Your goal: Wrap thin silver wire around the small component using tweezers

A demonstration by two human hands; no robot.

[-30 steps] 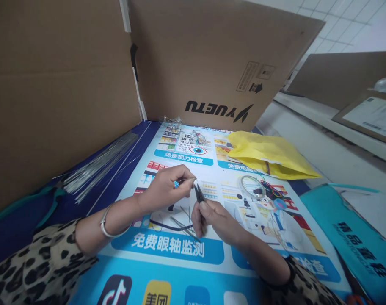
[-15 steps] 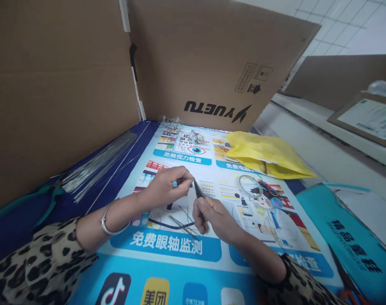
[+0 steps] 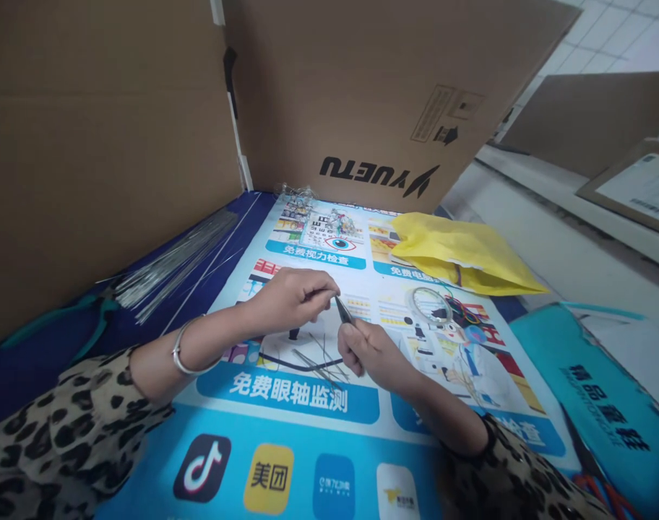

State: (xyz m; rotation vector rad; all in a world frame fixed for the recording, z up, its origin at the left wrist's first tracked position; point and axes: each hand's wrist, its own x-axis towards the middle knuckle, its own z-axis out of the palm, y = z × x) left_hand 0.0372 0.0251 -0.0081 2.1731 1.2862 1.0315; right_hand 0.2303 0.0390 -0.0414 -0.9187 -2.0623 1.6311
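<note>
My left hand [image 3: 300, 297] is closed in a pinch, with thumb and forefinger at the tip of the pliers. What it grips is mostly hidden and looks like a piece of thin wire. Wrapped around the needle-nose pliers [image 3: 344, 312] is my right hand [image 3: 371, 352], the dark jaws pointing up and left to the left fingertips. Just below the hands, several short cut wires [image 3: 321, 367] lie loose on the printed poster [image 3: 302, 440]. A bundle of long silvery wires [image 3: 172, 263] rests to the left of my left hand.
Teal-handled cutters [image 3: 94, 332] lie beside the wire bundle. Cardboard panels [image 3: 362, 94] stand at the back and left. To the right are a yellow bag [image 3: 470, 253], a clear ring-shaped coil [image 3: 431, 305], coloured cords [image 3: 464, 312] and a teal box [image 3: 595, 390]. Tangled wire [image 3: 300, 193] sits at the back.
The view has shifted slightly, so more of the poster's front shows. Both hands stay together at the pliers' tip; my left hand has turned, and the blue spot at its fingers is now hidden.
</note>
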